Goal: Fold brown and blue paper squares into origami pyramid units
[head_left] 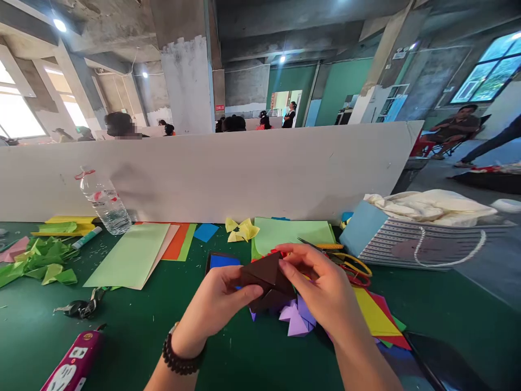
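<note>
Both my hands hold a folded piece of dark brown paper [266, 274] above the green table [134, 336]. My left hand [222, 304], with a bead bracelet on the wrist, pinches its left side between thumb and fingers. My right hand [325, 288] grips the right side, fingers curled over the top edge. Under the hands lie a folded purple paper shape [299, 320] and a blue sheet [223, 260]. Scissors with yellow and red handles [350, 263] rest just behind my right hand.
Coloured sheets [134, 252], green paper scraps [40, 260], a yellow folded piece [242, 229], a glue stick [86, 238], a water bottle [106, 203], keys [81, 308], a power strip [73, 364] and a striped bag [411, 239] lie around. A white board [244, 168] walls the back; people sit beyond.
</note>
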`<state>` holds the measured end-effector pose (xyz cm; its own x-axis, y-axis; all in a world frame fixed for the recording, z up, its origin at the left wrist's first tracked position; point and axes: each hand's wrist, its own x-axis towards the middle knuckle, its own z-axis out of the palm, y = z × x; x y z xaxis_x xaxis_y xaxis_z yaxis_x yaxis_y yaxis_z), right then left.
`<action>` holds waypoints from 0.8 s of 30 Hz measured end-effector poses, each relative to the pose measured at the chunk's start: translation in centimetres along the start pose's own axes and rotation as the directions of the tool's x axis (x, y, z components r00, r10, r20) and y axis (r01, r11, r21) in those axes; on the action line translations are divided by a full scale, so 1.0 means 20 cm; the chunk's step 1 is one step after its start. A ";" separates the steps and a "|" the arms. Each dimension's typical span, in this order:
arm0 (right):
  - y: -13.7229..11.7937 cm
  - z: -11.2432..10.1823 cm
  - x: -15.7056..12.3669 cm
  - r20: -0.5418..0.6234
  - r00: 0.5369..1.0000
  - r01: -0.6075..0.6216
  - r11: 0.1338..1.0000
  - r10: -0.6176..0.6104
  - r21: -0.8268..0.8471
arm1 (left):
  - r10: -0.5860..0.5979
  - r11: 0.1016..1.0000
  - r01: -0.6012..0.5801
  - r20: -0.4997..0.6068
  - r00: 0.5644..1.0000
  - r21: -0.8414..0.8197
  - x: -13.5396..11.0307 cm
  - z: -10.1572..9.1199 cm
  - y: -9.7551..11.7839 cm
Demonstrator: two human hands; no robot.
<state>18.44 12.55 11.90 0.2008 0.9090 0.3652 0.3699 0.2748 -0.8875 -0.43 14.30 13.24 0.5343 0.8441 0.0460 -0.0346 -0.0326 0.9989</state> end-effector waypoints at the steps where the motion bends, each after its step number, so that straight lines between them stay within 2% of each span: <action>1: 0.00 0.00 0.01 0.012 1.000 0.002 1.000 -0.002 -0.008 | -0.006 1.000 0.006 -0.007 1.000 0.015 0.00 0.00 0.00; 8: -0.02 0.02 0.01 0.182 0.982 -0.043 0.999 0.042 0.006 | 0.004 1.000 -0.008 -0.182 0.983 -0.017 0.01 -0.01 -0.01; 11: -0.02 0.03 0.01 0.201 0.978 -0.065 0.998 0.062 0.004 | 0.009 1.000 -0.007 -0.184 0.983 0.011 0.01 0.00 0.00; 18: -0.02 0.02 0.01 0.188 0.982 -0.022 0.999 0.027 -0.031 | 0.009 1.000 -0.005 -0.173 0.985 0.022 0.01 0.00 0.00; 24: -0.03 0.02 -0.01 0.168 0.985 -0.045 0.997 0.035 0.061 | -0.007 1.000 0.006 -0.168 0.986 -0.010 0.01 0.00 -0.02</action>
<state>17.86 12.32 12.33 0.0584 0.9576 0.2820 0.3044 0.2519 -0.9186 -0.33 14.48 12.89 0.3855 0.9220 0.0361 -0.0401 -0.0223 0.9989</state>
